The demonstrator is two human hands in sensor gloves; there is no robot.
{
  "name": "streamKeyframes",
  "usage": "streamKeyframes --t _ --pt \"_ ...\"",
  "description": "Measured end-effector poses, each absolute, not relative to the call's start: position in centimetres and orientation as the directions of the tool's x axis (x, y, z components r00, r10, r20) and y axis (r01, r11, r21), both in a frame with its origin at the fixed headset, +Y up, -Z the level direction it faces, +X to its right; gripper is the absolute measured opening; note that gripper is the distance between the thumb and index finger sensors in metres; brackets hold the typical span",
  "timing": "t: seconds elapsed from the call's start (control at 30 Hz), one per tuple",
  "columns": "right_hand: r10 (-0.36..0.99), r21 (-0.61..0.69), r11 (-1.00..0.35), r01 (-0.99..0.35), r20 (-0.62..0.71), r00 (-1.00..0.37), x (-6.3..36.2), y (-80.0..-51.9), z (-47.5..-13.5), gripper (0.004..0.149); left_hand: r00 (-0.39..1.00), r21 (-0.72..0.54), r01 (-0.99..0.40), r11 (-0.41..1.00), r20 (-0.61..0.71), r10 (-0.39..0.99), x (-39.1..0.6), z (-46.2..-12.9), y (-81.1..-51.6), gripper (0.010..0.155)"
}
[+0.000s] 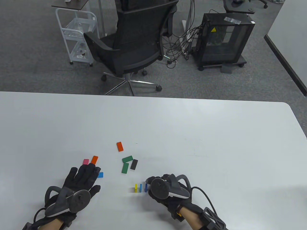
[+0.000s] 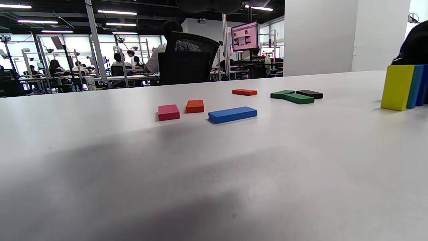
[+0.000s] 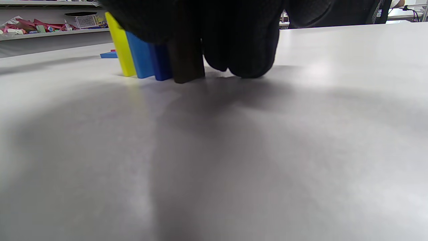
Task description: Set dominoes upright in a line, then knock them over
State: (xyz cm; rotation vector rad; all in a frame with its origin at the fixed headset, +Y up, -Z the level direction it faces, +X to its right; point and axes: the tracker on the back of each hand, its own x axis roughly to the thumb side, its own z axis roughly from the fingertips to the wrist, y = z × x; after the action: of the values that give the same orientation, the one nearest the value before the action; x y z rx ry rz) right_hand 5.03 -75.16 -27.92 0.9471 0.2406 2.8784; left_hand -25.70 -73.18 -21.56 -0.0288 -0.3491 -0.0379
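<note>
White desk (image 1: 191, 124) with small coloured wooden domino blocks. Near the front edge a short row is standing upright: a yellow block (image 1: 135, 187), a light-blue block (image 1: 140, 187), a darker blue block (image 1: 146, 187) and — seen only in the right wrist view — a dark brown block (image 3: 186, 60) at the right end. The right hand (image 1: 165, 189) is sitting at that right end, its fingers (image 3: 249, 43) curling down around the dark brown block and reaching the desk surface just beside it. The left hand (image 1: 79, 184) is lying flat on the desk well to the left of the row, fingers straight and spread, holding nothing. Just beyond its fingertips are lying flat a pink block (image 1: 85, 161), an orange block (image 1: 94, 160) and a bright blue flat block (image 1: 100, 175). Further right — also lying flat — are a second orange block (image 1: 120, 146), two green blocks (image 1: 126, 163) touching at an angle, and a black block (image 1: 133, 164) beside them.
</note>
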Motion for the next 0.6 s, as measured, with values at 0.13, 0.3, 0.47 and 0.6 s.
streamKeyframes --t 0.13,0.3,0.47,0.6 --pt "0.139 0.177 -0.983 -0.041 0.584 -0.800 4.99 -75.19 -27.83 0.058 0.939 -0.023 0.043 0.999 0.342 -0.032 -25.68 -21.56 -73.19 0.069" --pt "0.137 0.180 -0.983 -0.037 0.584 -0.800 5.01 -75.20 -27.78 0.061 0.939 -0.023 0.042 0.999 0.343 -0.032 -25.67 -21.56 -73.19 0.069" --pt "0.128 0.198 -0.980 -0.013 0.584 -0.802 5.15 -75.23 -27.68 0.066 0.939 -0.021 0.042 0.999 0.343 -0.032 -25.67 -21.56 -73.18 0.069" --pt "0.103 0.205 -0.978 0.022 0.580 -0.808 5.56 -75.05 -27.64 0.070 0.939 -0.018 0.040 0.999 0.342 -0.031 -25.70 -21.55 -73.18 0.069"
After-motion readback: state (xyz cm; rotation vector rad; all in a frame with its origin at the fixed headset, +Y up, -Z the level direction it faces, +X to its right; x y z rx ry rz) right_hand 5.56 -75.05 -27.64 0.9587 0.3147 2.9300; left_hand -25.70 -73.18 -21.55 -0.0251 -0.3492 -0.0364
